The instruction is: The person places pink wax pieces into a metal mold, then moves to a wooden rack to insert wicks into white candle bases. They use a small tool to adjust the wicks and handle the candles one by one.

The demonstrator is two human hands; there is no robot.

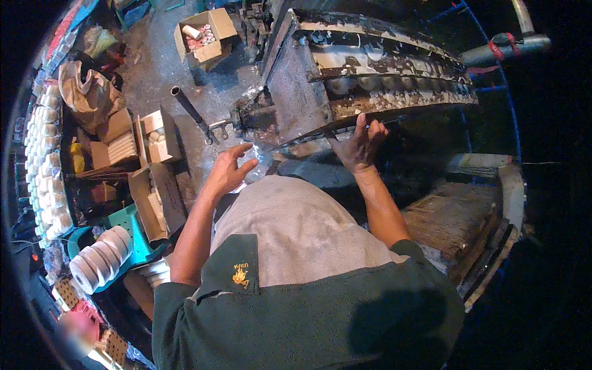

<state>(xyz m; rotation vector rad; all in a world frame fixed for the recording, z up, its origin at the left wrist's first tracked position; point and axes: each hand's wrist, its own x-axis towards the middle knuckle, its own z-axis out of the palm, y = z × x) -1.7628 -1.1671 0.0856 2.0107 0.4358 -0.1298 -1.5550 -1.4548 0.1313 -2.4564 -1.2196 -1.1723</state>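
My left hand (230, 171) hangs in the air in front of my body, its fingers stretched and apart, with nothing in it. My right hand (360, 147) is just below the lower edge of a worn metal machine (302, 92) crusted with white residue. Its fingers are spread and nothing shows in them; whether a fingertip touches the edge I cannot tell. Rounded shapes line up in a row between the machine's bars. A dark upright pipe handle (190, 106) stands left of the machine, beyond my left hand.
An open cardboard box (206, 38) with red-and-white pieces sits on the floor ahead. More boxes (161, 132) with pale sticks stand at left, near a brown sack (89, 98). White spools (102, 259) and stacked white bundles (46, 172) line the left side. A wooden board (453, 216) lies at right.
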